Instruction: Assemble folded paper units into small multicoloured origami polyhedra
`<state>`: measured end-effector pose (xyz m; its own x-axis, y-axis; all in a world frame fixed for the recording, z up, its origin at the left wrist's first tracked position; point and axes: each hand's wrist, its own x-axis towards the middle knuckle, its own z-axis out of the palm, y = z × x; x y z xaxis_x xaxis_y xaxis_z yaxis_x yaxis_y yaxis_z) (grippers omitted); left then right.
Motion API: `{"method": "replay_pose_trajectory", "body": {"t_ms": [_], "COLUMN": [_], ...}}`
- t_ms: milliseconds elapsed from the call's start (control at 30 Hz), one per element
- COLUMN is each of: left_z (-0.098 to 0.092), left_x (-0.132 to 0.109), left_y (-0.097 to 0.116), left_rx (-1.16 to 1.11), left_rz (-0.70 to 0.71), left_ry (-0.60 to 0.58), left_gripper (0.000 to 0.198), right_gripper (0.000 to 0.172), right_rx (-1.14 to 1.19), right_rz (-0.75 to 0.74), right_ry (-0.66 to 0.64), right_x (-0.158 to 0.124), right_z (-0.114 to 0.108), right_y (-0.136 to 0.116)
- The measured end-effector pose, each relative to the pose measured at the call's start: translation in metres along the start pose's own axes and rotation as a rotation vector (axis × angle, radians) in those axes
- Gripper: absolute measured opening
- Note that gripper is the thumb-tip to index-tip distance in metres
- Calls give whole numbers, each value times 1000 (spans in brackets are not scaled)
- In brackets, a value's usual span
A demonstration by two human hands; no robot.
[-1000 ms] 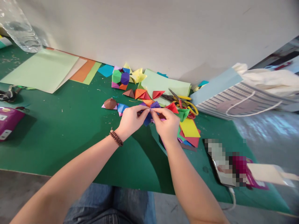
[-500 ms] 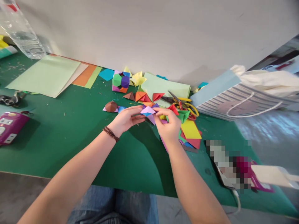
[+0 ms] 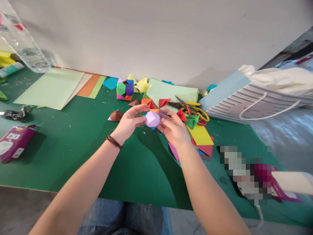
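Both my hands meet over the green table [image 3: 73, 137] around a small lilac folded paper piece [image 3: 152, 118] with a blue part under it. My left hand [image 3: 129, 122], with a dark bead bracelet at the wrist, curls its fingers round the piece from the left. From the right, my right hand [image 3: 174, 129] grips the same piece with thumb and fingers. Small folded paper pyramids lie just behind: a brown one [image 3: 116, 115], an orange one [image 3: 146, 101] and a red one [image 3: 164, 102].
A multicoloured paper ball [image 3: 125, 89] and scissors with yellow handles [image 3: 190, 107] lie near the wall. Paper sheets [image 3: 51, 87] lie at the back left beside a plastic bottle [image 3: 22, 42]. A striped paper bag [image 3: 244, 98] lies on the right, a purple box [image 3: 13, 143] on the left.
The flat blue and lilac paper between my fingers now shows as a puffed lilac shape. Both hands have turned it and cup it closer. The camera has tilted slightly.
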<state>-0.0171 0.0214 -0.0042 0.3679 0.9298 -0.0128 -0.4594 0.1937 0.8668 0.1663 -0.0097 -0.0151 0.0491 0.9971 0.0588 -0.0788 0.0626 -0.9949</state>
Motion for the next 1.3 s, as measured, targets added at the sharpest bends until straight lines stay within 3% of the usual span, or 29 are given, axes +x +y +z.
{"method": "replay_pose_trajectory", "body": {"t_ms": [133,267,400,500,567,700,767,867,1100,1300], "left_z": [4,9,15,12,2,-39,-58,-77,-85,-92], "left_x": [-3,-7,-12,-16,-18,-22,-24,-24,-17,-18], "left_y": [1,-1,1,19,40,76,81,74,59,62], "left_rx": [-51,-43,9,196,441,1018,1276,1525,1570,1448], "left_rz": [-44,-75,-66,-110,-59,197,161,190,247,227], "left_ry": [-54,-29,-49,-98,-48,249,245,105,50,232], "left_gripper": [41,48,53,51,45,41,40,46,38,29], "right_gripper": [43,46,38,32,28,27,26,20,15,16], "right_rx": [127,188,191,193,185,40,-78,-280,-687,-740], "right_rz": [-2,1,-10,-19,3,48,48,-35,-477,-518], "right_ry": [44,61,-26,-70,-77,-175,-267,-326,-213,-105], "right_x": [-2,-2,-2,-2,-3,-11,-17,-25,-24,-23], "right_z": [2,3,1,0,3,20,32,46,46,43], "right_y": [-5,-6,-6,-6,-6,-1,2,6,11,11]}}
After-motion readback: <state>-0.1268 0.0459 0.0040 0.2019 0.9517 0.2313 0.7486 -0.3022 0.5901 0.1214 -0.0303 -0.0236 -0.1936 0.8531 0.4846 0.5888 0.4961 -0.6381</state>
